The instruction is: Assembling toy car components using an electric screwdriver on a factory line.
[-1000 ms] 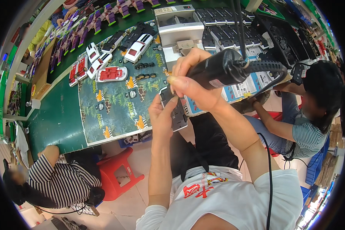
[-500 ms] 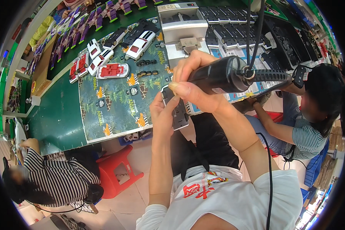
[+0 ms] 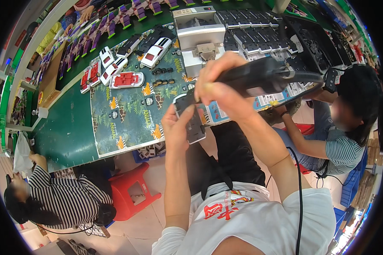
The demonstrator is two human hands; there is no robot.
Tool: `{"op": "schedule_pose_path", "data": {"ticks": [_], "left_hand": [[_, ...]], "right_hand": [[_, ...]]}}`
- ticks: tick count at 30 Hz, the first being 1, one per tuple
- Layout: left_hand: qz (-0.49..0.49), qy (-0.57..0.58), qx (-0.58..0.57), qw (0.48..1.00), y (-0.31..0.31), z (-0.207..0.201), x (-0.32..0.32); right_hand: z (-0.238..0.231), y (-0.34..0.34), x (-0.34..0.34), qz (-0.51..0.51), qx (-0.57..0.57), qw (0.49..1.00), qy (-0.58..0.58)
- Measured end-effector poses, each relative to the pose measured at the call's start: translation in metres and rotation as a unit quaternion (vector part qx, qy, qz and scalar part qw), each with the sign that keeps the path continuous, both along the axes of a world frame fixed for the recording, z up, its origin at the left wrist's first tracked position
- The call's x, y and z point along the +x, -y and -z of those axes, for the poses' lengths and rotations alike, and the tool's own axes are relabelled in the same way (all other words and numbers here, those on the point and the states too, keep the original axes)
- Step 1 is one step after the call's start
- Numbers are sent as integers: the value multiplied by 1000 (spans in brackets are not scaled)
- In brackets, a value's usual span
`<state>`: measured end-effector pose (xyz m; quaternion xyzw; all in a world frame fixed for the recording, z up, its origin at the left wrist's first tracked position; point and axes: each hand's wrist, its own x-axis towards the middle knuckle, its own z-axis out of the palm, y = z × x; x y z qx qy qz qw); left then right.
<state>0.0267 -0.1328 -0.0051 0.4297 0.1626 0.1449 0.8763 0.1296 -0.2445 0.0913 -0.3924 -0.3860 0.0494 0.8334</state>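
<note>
My left hand (image 3: 176,129) is closed around a toy car (image 3: 196,131), its black underside up and a white body edge showing, above my lap at the table's front edge. My right hand (image 3: 220,85) grips a black electric screwdriver (image 3: 259,77), smeared by motion and slanting across the car's far end. Its tip is hidden behind my fingers, so I cannot tell whether it touches the car. Beyond my hands stands a silver metal machine (image 3: 200,32). Pairs of small black wheels (image 3: 162,76) lie left of it on the patterned mat (image 3: 132,110).
White toy cars (image 3: 156,53) and a red-and-white car shell (image 3: 127,79) lie on the mat. Rows of black chassis (image 3: 253,36) and a black bin (image 3: 312,42) stand at the far right. Co-workers sit on both sides. A red stool (image 3: 132,191) stands at left.
The screwdriver has swung and blurred, with my right hand shifting slightly right and away from the car. The toy car has moved a little left. At far left, a co-worker's plastic bag has been raised.
</note>
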Motion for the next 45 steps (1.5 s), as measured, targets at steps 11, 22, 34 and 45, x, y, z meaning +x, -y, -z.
{"op": "schedule_pose_path", "data": {"ticks": [11,22,34,45], "left_hand": [[-58,47,-106,992,-49,11,-25],[-85,39,-131,987,-48,11,-22],[-65,51,-179,980,-39,11,-21],[-68,67,-183,978,-31,-4,-23]], "right_hand": [[32,5,0,4,-86,995,-60],[32,1,0,-4,-105,991,-81],[4,20,-12,-103,62,984,-132],[8,13,-25,-78,62,973,-207]]}}
